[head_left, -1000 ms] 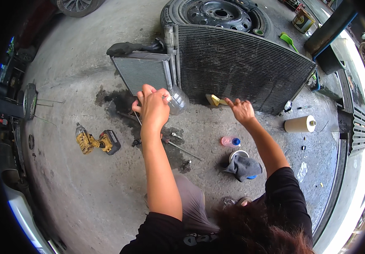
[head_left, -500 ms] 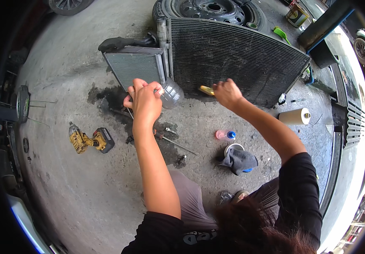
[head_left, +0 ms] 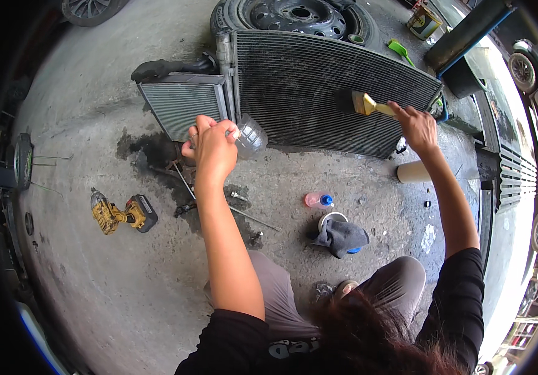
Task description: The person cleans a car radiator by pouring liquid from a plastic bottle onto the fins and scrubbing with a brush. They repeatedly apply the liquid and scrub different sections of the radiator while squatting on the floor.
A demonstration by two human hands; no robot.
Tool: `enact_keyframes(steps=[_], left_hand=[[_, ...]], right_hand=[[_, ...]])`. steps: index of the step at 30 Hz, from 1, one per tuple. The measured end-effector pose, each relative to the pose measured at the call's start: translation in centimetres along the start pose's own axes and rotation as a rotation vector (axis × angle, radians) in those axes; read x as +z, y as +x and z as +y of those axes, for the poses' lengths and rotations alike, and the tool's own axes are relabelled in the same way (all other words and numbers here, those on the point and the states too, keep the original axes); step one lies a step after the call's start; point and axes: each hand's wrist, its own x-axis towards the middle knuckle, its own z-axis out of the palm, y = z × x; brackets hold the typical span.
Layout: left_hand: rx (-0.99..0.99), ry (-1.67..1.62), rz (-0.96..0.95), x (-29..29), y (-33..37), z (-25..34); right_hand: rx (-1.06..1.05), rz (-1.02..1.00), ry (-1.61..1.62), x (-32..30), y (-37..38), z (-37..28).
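Note:
My right hand [head_left: 417, 130] is closed on the yellow handle of a flat paintbrush [head_left: 369, 104], whose dark bristles are against or just before the fins of a large black radiator [head_left: 306, 81]. My left hand [head_left: 211, 147] grips a clear, ribbed plastic bottle [head_left: 252, 136] by one end; its fingers partly hide that end. The bottle is in front of the lower left corner of the large radiator. A smaller grey radiator [head_left: 184, 106] stands upright to the left, with a black hose [head_left: 172, 67] along its top.
Behind the radiators lies a wheel [head_left: 294, 19]. On the concrete floor are a yellow cordless impact wrench [head_left: 122, 212], loose metal rods, a pink bottle with a blue cap [head_left: 319, 200], a grey cloth [head_left: 340, 237] over a white tub, and a beige cylinder [head_left: 412, 172].
My right hand has swept the paintbrush up and to the right across the large radiator. My left hand still holds the bottle in nearly the same place. The view has shifted slightly.

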Motion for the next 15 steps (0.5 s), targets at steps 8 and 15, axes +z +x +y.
enact_keyframes(steps=[8,15], left_hand=[[0.048,0.092,-0.046,1.3,0.0,1.7],[0.038,0.091,-0.036,0.9,-1.0,1.1]], right_hand=[[0.202,0.052,0.265,9.2,-4.2,-6.9],[0.0,0.021,0.185,11.8,-3.8,-9.1]])
